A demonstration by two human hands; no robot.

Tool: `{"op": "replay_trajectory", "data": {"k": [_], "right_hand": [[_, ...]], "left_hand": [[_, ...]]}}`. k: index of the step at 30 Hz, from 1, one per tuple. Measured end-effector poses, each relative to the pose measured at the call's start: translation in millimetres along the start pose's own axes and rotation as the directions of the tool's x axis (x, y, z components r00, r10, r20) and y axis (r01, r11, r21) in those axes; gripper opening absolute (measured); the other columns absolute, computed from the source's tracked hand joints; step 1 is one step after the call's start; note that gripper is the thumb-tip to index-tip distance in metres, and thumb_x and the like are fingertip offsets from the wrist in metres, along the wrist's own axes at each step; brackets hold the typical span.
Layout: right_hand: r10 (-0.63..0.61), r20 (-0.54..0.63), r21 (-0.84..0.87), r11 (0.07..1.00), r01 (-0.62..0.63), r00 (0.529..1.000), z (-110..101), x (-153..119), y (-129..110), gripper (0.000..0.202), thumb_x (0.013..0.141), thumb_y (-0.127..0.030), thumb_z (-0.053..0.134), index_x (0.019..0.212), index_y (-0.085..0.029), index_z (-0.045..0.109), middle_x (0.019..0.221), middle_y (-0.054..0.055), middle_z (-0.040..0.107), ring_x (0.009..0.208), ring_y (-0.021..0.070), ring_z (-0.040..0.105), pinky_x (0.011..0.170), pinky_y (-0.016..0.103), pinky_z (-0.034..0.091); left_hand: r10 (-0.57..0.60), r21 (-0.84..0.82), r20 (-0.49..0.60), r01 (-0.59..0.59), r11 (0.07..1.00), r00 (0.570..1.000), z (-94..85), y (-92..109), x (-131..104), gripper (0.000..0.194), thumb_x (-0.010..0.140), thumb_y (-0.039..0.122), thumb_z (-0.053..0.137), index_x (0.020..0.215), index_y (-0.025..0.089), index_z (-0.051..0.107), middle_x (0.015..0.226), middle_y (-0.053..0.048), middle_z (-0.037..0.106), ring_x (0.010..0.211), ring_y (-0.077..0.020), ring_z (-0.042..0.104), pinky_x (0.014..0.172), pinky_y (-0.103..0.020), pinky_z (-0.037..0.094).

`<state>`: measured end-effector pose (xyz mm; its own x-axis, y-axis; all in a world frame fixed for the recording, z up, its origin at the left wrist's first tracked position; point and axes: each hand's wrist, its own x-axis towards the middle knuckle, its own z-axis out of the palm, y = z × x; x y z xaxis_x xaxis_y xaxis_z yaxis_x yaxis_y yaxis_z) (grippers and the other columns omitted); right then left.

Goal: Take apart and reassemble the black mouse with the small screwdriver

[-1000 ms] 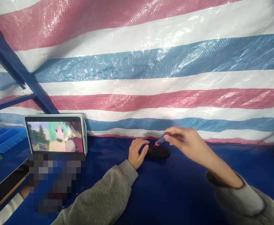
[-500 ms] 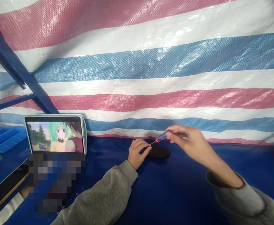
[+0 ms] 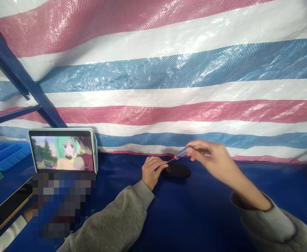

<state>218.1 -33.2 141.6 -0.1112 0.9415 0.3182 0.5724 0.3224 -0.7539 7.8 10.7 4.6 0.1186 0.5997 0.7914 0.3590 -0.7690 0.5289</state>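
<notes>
A small screwdriver [image 3: 181,154] with a clear purplish handle and a red collar is held by my right hand [image 3: 211,154], its fingers pinched round the handle's upper end. The thin shaft slants down to the left. Its tip meets the thumb and forefinger of my left hand [image 3: 152,170], which are pinched together; anything else between them is too small to make out. Just below the shaft, a black oval object [image 3: 179,170] like a computer mouse lies on the blue table [image 3: 195,213], close to my left fingertips.
A tablet [image 3: 62,150] playing a cartoon stands at the left. Nearer lie a phone [image 3: 8,206] and a blurred-out patch, with another person's sleeve [image 3: 10,234] beside it. Blue trays [image 3: 8,155] sit far left. A striped sheet [image 3: 169,77] hangs behind, beside a blue metal frame [image 3: 24,77].
My left hand has shifted slightly left, showing more of the black object's left end. The screwdriver and my right hand have hardly moved.
</notes>
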Motion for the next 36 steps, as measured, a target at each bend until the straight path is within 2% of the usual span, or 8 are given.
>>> {"op": "replay_trajectory", "data": {"k": [10, 14, 19, 23, 25, 29, 33, 36], "right_hand": [[0.014, 0.011, 0.053, 0.999, -0.014, 1.000, 0.9, -0.5, 2.1, 0.028, 0.084, -0.044, 0.060, 0.097, -0.020, 0.066, 0.081, 0.004, 0.074, 0.068, 0.0198, 0.070, 0.069, 0.033, 0.057], [0.004, 0.014, 0.055, 0.998, -0.005, 1.000, 1.5, -1.0, 0.3, 0.023, 0.083, -0.041, 0.062, 0.094, -0.021, 0.066, 0.085, 0.003, 0.074, 0.074, 0.0196, 0.071, 0.073, 0.031, 0.056], [0.028, 0.073, 0.098, 0.995, -0.035, 0.997, -0.2, -1.9, -1.1, 0.023, 0.082, -0.043, 0.063, 0.086, -0.020, 0.065, 0.078, 0.003, 0.073, 0.070, 0.0185, 0.070, 0.071, 0.030, 0.056], [0.029, 0.076, 0.100, 0.994, -0.037, 0.997, 1.3, -2.3, -1.4, 0.025, 0.082, -0.044, 0.063, 0.086, -0.020, 0.065, 0.078, 0.003, 0.072, 0.069, 0.0183, 0.069, 0.069, 0.029, 0.055], [0.013, 0.049, 0.086, 0.996, -0.017, 0.999, 2.9, -2.5, -1.6, 0.025, 0.082, -0.044, 0.063, 0.088, -0.020, 0.065, 0.079, 0.003, 0.072, 0.069, 0.0179, 0.069, 0.070, 0.029, 0.054], [-0.026, -0.065, -0.005, 1.000, 0.025, 0.998, 2.7, -2.8, -2.4, 0.025, 0.083, -0.046, 0.061, 0.086, -0.021, 0.065, 0.075, 0.002, 0.071, 0.066, 0.0173, 0.067, 0.067, 0.029, 0.053], [-0.054, -0.198, -0.153, 0.988, 0.023, 0.979, -4.2, -1.2, -3.2, 0.023, 0.083, -0.044, 0.060, 0.085, -0.022, 0.064, 0.072, 0.001, 0.071, 0.068, 0.0189, 0.068, 0.063, 0.028, 0.052], [-0.072, -0.212, -0.276, 0.961, 0.011, 0.975, -9.4, 1.3, -3.0, 0.019, 0.083, -0.041, 0.059, 0.083, -0.023, 0.064, 0.071, 0.001, 0.072, 0.067, 0.0194, 0.070, 0.063, 0.028, 0.051]], "left_hand": [[-0.034, 0.003, -0.048, 0.034, 0.999, 0.998, -0.8, 1.5, 0.4, 0.013, 0.086, 0.033, 0.068, 0.083, 0.022, 0.075, 0.077, -0.002, 0.073, 0.076, -0.0174, 0.065, 0.073, -0.033, 0.050], [-0.037, -0.011, -0.056, 0.037, 0.999, 0.998, -1.2, 1.9, 0.6, 0.011, 0.086, 0.030, 0.069, 0.083, 0.021, 0.075, 0.077, -0.002, 0.073, 0.075, -0.0171, 0.065, 0.073, -0.033, 0.050], [-0.051, -0.018, -0.066, 0.050, 0.999, 0.996, -1.9, 1.7, -0.1, 0.014, 0.087, 0.032, 0.067, 0.082, 0.021, 0.075, 0.076, -0.002, 0.073, 0.074, -0.0173, 0.065, 0.072, -0.033, 0.051], [-0.068, -0.021, -0.037, 0.067, 0.997, 0.997, -1.9, 3.3, 0.2, 0.014, 0.088, 0.031, 0.066, 0.082, 0.021, 0.074, 0.077, -0.002, 0.073, 0.076, -0.0177, 0.065, 0.074, -0.033, 0.052], [-0.081, -0.015, 0.020, 0.081, 0.997, 0.997, -1.8, 5.3, 1.4, 0.015, 0.086, 0.034, 0.067, 0.091, 0.021, 0.073, 0.085, -0.004, 0.073, 0.084, -0.0197, 0.065, 0.080, -0.035, 0.052], [-0.137, 0.073, 0.249, 0.122, 0.990, 0.959, -0.7, 8.5, 3.6, 0.045, 0.083, 0.040, 0.069, 0.124, 0.023, 0.059, 0.122, -0.008, 0.062, 0.114, -0.0255, 0.056, 0.099, -0.043, 0.045], [-0.070, 0.129, 0.468, 0.010, 0.992, 0.881, 2.6, 6.5, 1.7, 0.039, 0.084, 0.036, 0.068, 0.121, 0.026, 0.060, 0.131, -0.006, 0.055, 0.122, -0.0255, 0.050, 0.103, -0.043, 0.040], [0.003, 0.130, 0.548, -0.088, 0.988, 0.837, 5.4, 3.4, -1.1, 0.036, 0.087, 0.033, 0.064, 0.122, 0.025, 0.059, 0.132, -0.008, 0.054, 0.122, -0.0243, 0.050, 0.104, -0.043, 0.038]]}}
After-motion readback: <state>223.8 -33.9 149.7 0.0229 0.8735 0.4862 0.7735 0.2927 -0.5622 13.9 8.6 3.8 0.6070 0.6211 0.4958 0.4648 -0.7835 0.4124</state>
